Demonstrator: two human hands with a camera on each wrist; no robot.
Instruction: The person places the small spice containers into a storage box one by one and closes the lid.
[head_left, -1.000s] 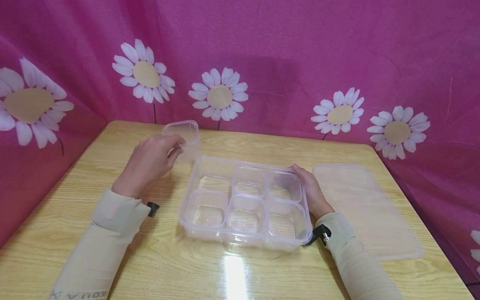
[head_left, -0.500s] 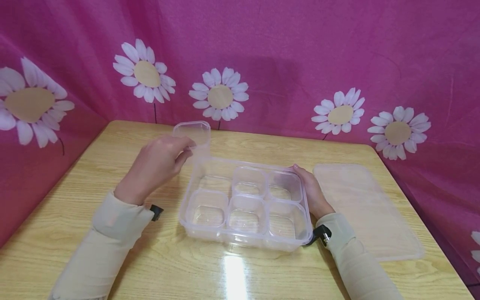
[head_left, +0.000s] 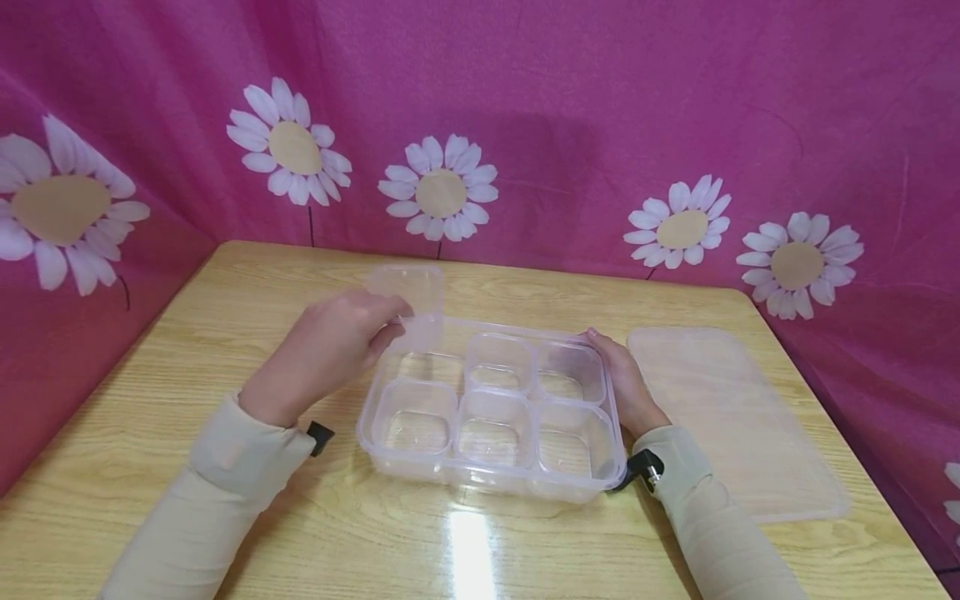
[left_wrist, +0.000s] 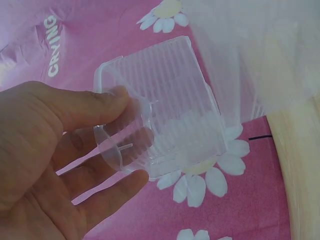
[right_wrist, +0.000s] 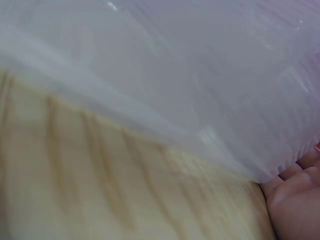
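My left hand (head_left: 330, 350) pinches a small clear plastic cup (head_left: 420, 292) by its rim, thumb on one side and fingers on the other. The left wrist view shows the cup's ribbed wall (left_wrist: 170, 95) beyond the fingers. In the head view the cup is over the back left corner of a large clear plastic box (head_left: 420, 471). Several matching cups (head_left: 495, 433) sit in rows inside the box, and its back left space shows bare floor. My right hand (head_left: 626, 387) holds the box's right side, fingers curled round the back right corner; the box wall (right_wrist: 165, 90) fills much of the right wrist view.
A flat, translucent lid (head_left: 735, 425) lies on the wooden table (head_left: 300, 517) to the right of the box, beside my right forearm. A magenta cloth (head_left: 555, 150) with white daisies hangs along the table's back and sides.
My left hand has moved rightward and slightly nearer with the small cup, bringing it from left of the box to over its back left corner. My right hand and the box have stayed in place.
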